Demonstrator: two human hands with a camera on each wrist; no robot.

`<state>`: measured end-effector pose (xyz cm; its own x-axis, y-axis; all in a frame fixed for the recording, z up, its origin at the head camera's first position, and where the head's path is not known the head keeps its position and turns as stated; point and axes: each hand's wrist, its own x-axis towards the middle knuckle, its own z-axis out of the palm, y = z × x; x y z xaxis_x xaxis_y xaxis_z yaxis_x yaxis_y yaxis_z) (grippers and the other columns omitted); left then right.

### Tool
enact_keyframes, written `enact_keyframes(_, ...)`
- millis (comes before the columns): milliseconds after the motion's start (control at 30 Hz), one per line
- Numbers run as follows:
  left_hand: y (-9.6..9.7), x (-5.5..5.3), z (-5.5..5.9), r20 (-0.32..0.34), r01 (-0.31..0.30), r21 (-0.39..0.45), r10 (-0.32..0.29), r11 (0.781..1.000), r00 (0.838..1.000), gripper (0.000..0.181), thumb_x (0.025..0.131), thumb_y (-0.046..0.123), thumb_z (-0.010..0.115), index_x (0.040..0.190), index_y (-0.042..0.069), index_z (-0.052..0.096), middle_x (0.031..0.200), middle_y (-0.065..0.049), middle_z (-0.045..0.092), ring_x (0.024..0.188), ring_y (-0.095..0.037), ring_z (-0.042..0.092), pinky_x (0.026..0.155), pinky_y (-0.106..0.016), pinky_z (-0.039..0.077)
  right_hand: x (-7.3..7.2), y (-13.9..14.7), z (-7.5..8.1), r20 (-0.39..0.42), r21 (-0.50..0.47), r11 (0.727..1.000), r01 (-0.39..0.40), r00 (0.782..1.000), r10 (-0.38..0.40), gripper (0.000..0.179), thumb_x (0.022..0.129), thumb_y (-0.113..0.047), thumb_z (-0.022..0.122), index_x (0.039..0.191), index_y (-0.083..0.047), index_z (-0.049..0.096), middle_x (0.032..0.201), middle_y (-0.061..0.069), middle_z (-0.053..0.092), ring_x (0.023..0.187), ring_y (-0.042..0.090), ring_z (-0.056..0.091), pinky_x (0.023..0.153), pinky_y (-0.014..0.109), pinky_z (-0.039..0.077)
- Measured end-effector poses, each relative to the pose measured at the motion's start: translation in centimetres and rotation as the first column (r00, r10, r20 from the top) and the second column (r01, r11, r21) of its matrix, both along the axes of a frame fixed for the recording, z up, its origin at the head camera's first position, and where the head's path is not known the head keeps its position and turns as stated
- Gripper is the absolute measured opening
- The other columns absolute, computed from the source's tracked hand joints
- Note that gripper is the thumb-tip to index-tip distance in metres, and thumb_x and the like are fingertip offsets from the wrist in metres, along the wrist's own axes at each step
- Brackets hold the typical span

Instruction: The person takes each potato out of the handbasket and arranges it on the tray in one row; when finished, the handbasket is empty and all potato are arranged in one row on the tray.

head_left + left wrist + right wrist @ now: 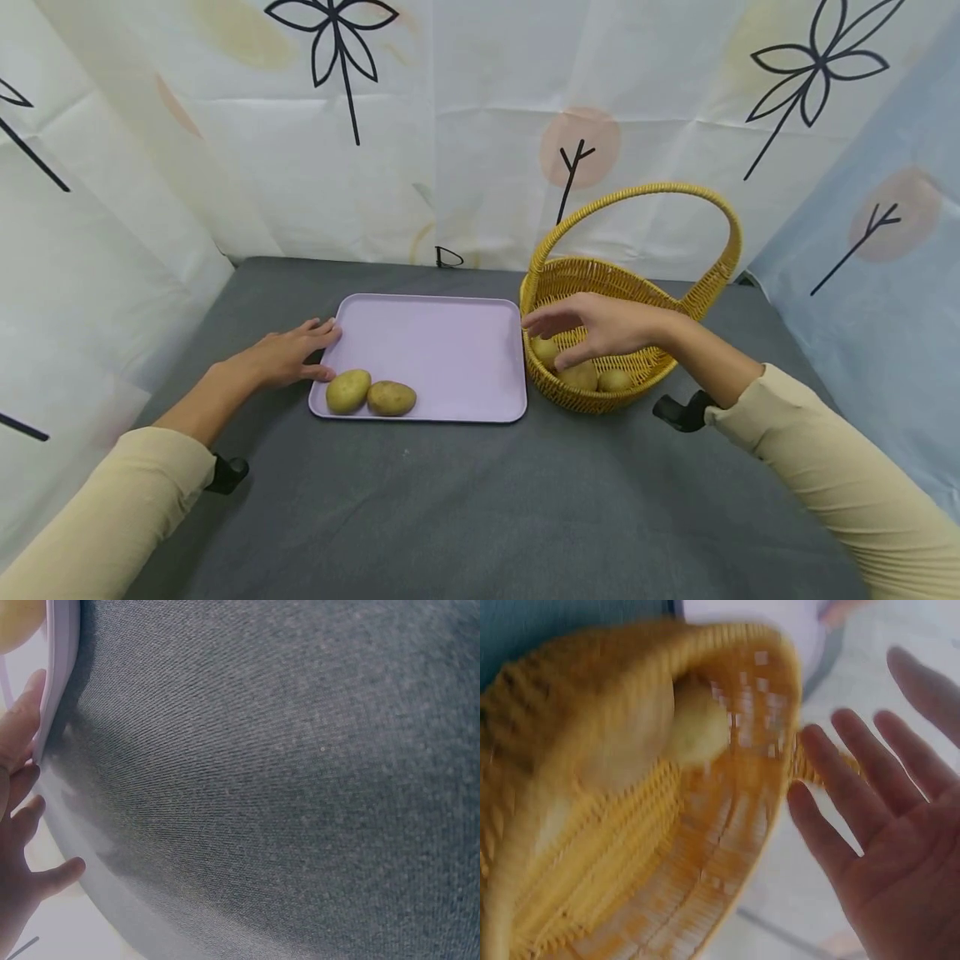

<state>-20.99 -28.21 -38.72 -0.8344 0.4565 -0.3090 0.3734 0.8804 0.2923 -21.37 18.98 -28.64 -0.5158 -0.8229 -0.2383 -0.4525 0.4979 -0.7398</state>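
Observation:
My left hand [288, 357] rests at the left edge of a pale lilac tray [457, 354], fingers spread. In the left wrist view its thumb [24, 720] overlaps the tray's rim. Two potatoes lie side by side in the tray's near left corner: a rounder one [348, 392] and a longer one [392, 398]. Above the left part of a yellow wicker basket [592, 403] hovers my right hand [603, 323], holding nothing, fingers apart. Several potatoes sit inside the basket, one [616, 381] near its front wall; the hand partly hides others.
The basket's tall arched handle [637, 193] rises over its right and back side. A dark grey cloth [450, 508] covers the table. White patterned curtains [480, 150] hang behind and at both sides. Each wrist carries a black strap mount [682, 412].

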Motion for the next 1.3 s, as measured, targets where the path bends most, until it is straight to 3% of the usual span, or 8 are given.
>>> enact_keyframes(167, 0.1, 0.1, 0.3, -0.005, 0.005, -0.001, -0.005, 1.000, 1.000, 0.088, 0.091, 0.050, 0.065, 0.153, -0.002, 0.031, 0.159, -0.029, 0.022, 0.145, -0.050, 0.016, 0.101, -0.079, 0.018, -1.4, 2.6, 0.5, 0.118, 0.031, 0.999, 0.032, 0.992, -0.035, 0.071, 0.091, -0.015, 0.074, 0.150, 0.002, 0.038, 0.148, 0.024, 0.046, 0.137, 0.041, 0.043, 0.111, 0.056, 0.033)
enact_keyframes(300, 0.2, 0.2, 0.4, 0.002, 0.004, 0.001, -0.004, 1.000, 1.000, 0.088, 0.091, 0.050, 0.065, 0.153, -0.002, 0.031, 0.158, -0.029, 0.022, 0.145, -0.051, 0.016, 0.101, -0.080, 0.017, -2.3, 4.4, 0.2, 0.206, 0.129, 0.991, 0.039, 0.976, -0.065, 0.075, 0.093, -0.020, 0.072, 0.153, 0.001, 0.032, 0.152, 0.024, 0.041, 0.139, 0.042, 0.040, 0.111, 0.055, 0.033)
enact_keyframes(433, 0.1, 0.1, 0.4, 0.004, 0.001, 0.002, -0.001, 1.000, 1.000, 0.088, 0.091, 0.051, 0.065, 0.153, -0.002, 0.030, 0.159, -0.028, 0.022, 0.146, -0.050, 0.016, 0.101, -0.080, 0.017, -2.9, 5.7, -0.2, 0.292, 0.281, 0.959, 0.021, 0.950, -0.106, 0.076, 0.094, -0.023, 0.071, 0.155, -0.001, 0.031, 0.153, 0.021, 0.041, 0.139, 0.039, 0.042, 0.111, 0.052, 0.035)
enact_keyframes(600, 0.0, 0.0, 0.2, -0.001, -0.001, 0.000, 0.001, 1.000, 1.000, 0.087, 0.092, 0.050, 0.065, 0.154, -0.001, 0.030, 0.159, -0.028, 0.022, 0.146, -0.050, 0.016, 0.101, -0.080, 0.017, -3.4, 6.7, -0.6, 0.350, 0.409, 0.911, -0.054, 0.931, -0.102, 0.071, 0.097, -0.025, 0.067, 0.155, -0.004, 0.032, 0.151, 0.018, 0.045, 0.142, 0.037, 0.037, 0.114, 0.055, 0.028)
enact_keyframes(933, 0.1, 0.2, 0.3, -0.001, -0.001, 0.007, 0.001, 1.000, 1.000, 0.085, 0.092, 0.045, 0.067, 0.153, -0.002, 0.031, 0.159, -0.028, 0.022, 0.146, -0.050, 0.016, 0.101, -0.080, 0.018, -4.1, 7.4, -2.1, 0.424, 0.465, 0.879, -0.106, 0.898, -0.116, 0.065, 0.098, -0.026, 0.065, 0.153, -0.005, 0.037, 0.149, 0.020, 0.047, 0.142, 0.037, 0.037, 0.114, 0.053, 0.028)
enact_keyframes(1167, 0.1, 0.2, 0.3, -0.003, -0.002, 0.008, 0.002, 1.000, 1.000, 0.085, 0.092, 0.046, 0.066, 0.154, -0.001, 0.030, 0.159, -0.028, 0.021, 0.146, -0.050, 0.015, 0.101, -0.079, 0.017, -4.6, 7.2, -3.1, 0.460, 0.494, 0.865, -0.094, 0.872, -0.168, 0.065, 0.096, -0.022, 0.067, 0.150, 0.001, 0.039, 0.143, 0.020, 0.052, 0.129, 0.027, 0.052, 0.104, 0.043, 0.045)
enact_keyframes(1300, 0.1, 0.2, 0.2, -0.004, -0.004, 0.002, 0.004, 1.000, 1.000, 0.084, 0.092, 0.044, 0.067, 0.154, -0.001, 0.030, 0.160, -0.027, 0.021, 0.146, -0.050, 0.015, 0.102, -0.079, 0.017, -4.8, 6.7, -3.1, 0.487, 0.511, 0.855, -0.091, 0.850, -0.200, 0.068, 0.094, -0.021, 0.069, 0.149, 0.003, 0.038, 0.140, 0.016, 0.054, 0.124, 0.024, 0.055, 0.102, 0.044, 0.046)
